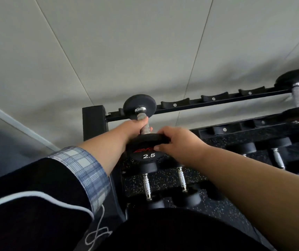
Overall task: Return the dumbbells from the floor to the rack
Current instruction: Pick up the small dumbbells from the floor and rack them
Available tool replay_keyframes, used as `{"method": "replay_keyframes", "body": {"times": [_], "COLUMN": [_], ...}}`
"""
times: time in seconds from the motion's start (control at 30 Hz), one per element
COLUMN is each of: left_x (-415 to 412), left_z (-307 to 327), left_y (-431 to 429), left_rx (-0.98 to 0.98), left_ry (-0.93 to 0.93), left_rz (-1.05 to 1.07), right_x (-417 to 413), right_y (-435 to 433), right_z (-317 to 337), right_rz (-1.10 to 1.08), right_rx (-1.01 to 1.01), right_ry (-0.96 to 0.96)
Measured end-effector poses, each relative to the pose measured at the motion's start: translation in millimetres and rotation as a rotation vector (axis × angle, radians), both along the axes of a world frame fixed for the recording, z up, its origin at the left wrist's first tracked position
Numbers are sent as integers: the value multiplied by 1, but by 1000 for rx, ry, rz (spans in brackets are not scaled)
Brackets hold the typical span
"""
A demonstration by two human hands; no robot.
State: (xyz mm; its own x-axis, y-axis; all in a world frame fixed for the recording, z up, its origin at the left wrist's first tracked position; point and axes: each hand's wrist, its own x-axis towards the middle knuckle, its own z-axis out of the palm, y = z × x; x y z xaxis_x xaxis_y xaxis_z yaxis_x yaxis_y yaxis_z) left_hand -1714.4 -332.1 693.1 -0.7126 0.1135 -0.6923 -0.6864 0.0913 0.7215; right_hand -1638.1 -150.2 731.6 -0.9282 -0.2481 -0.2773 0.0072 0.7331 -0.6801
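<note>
So the dumbbell [143, 131] was a small one: round matte black rubber heads, knurled chrome handle, "2.5" in white on the near head. Left hand [134, 128] was wrapped around the handle, right hand [174, 142] had its fingers curled over the near head's rim. Far head sat on the rack [217, 104] top rail, at its left end just past the hands. Below the hands, two more chrome-handled dumbbells [147, 185] lay on speckled black rubber floor [217, 211]. Plain grey panelled wall [127, 42] behind.
</note>
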Motion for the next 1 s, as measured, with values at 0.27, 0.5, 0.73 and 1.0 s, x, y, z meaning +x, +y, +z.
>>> {"method": "replay_keyframes", "body": {"times": [0.27, 0.5, 0.73, 1.0], "left_x": [-66, -96, -111, -114], "left_z": [-61, -95, -120, -141], "left_y": [-17, -30, -31, -33], "left_rx": [266, 104, 3, -147], "left_ry": [-121, -98, -82, -71], "left_rz": [221, 133, 11, -43], "right_x": [-75, -107, -112, -106], "right_y": [-31, -47, -55, -56], "right_z": [-64, -102, -130, -141], "right_rz": [96, 124, 124, 165], "right_rx": [108, 231, 298, 387], "right_ry": [-74, -106, -160, -209]}}
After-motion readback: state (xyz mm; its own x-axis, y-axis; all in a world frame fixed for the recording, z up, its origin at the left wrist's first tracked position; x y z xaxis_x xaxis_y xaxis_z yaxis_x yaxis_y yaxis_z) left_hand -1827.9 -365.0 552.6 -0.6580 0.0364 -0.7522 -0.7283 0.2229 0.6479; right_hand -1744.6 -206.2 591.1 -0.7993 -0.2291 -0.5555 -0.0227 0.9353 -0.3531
